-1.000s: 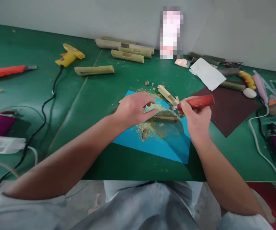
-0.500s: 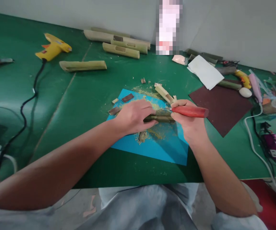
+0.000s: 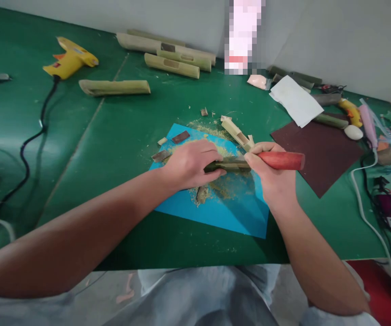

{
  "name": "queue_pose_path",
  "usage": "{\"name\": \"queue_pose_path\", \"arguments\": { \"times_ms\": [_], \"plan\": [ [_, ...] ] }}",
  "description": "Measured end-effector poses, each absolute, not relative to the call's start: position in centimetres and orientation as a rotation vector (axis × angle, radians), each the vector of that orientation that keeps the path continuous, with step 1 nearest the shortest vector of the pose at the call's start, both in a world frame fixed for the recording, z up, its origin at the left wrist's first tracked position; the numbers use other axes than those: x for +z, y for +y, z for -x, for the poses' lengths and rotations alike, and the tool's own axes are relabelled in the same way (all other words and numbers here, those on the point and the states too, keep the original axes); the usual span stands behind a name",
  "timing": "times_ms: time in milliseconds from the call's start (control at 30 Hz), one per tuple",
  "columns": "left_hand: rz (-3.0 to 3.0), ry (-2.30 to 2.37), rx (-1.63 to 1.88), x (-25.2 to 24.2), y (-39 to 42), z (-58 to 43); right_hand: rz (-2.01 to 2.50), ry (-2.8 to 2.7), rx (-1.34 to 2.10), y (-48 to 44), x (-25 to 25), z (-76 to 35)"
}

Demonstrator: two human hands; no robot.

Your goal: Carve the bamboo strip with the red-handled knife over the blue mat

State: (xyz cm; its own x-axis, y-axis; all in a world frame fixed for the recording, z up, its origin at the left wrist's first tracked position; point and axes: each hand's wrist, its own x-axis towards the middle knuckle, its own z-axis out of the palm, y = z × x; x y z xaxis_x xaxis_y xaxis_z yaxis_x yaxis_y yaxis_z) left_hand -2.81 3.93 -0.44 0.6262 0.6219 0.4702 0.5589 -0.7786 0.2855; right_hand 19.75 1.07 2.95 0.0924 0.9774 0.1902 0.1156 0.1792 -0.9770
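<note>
Bamboo (image 3: 234,165) lies on the sheet (image 3: 215,219), left part pinched between thumb and fingers of my left hand (image 3: 191,164), I judge for bracing, while my right hand (image 3: 275,181) clasps the tool (image 3: 283,160) near its right end.

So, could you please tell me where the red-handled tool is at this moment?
In the head view, the red-handled tool is right of centre, gripped in the right hand, beside the bamboo piece the left hand holds.
</note>
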Motion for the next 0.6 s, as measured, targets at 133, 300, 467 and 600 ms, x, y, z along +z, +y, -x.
{"name": "queue_pose_path", "arguments": {
  "times_ms": [133, 300, 467, 600],
  "plan": [
    [-2.72, 0.997, 0.831, -0.3, 3.9, 2.7, 1.242, -1.461, 0.854, 1.1, 3.3, -19.9],
    [-2.695, 1.008, 0.774, -0.1, 3.8, 2.5, 1.235, -1.627, 0.83, 1.5, 3.0, -20.1],
    [-2.68, 1.028, 0.741, -0.2, 3.9, 2.1, 1.175, -1.766, 0.718, 2.1, 2.6, -19.8],
    [-2.623, 1.046, 0.723, 0.0, 3.9, 1.7, 1.181, -1.749, 0.659, 2.8, 2.1, -18.8]
  ]
}}
